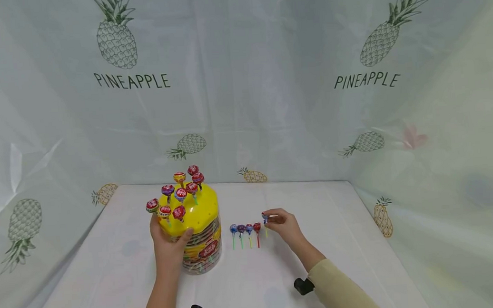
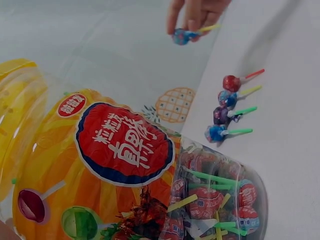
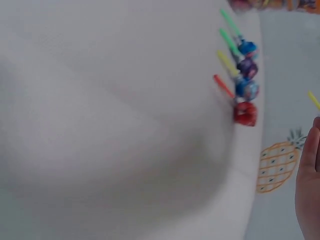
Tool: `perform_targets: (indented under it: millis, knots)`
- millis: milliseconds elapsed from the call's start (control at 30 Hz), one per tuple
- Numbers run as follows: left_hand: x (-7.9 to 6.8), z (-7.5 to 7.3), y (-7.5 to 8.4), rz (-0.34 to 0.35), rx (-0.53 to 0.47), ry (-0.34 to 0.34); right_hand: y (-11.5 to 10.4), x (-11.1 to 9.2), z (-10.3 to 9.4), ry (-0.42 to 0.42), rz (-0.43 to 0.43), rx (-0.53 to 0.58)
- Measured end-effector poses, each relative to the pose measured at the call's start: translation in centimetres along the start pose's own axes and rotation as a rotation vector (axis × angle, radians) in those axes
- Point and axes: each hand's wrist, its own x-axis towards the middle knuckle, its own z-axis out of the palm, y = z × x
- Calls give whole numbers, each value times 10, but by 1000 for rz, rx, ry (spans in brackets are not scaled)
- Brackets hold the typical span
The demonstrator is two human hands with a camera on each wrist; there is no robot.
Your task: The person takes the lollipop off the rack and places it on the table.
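Observation:
My left hand grips the upper side of a clear plastic jar with a yellow lid, its thumb near the lid's edge. Several wrapped lollipops stand stick-down in the lid. More lollipops show through the jar's wall in the left wrist view. To the right, my right hand pinches a blue-wrapped lollipop with a yellow stick, held above the table. Beside it lies a row of lollipops, with a red one at the right end and a blue one at the left.
The white-covered table ends at a back edge just behind the jar. A pale curtain printed with pineapples hangs behind and at both sides. Black wrist cameras sit on both forearms.

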Motion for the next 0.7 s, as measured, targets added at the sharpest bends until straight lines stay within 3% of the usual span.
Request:
perform_targets:
  millis: [400,700]
  knots:
    - [-1,-1,2,-17,-17,2,46,6,-4,30,158,-158]
    - [-1,0,1,-10,-33,-4,53,9,-1,-1,143,-248]
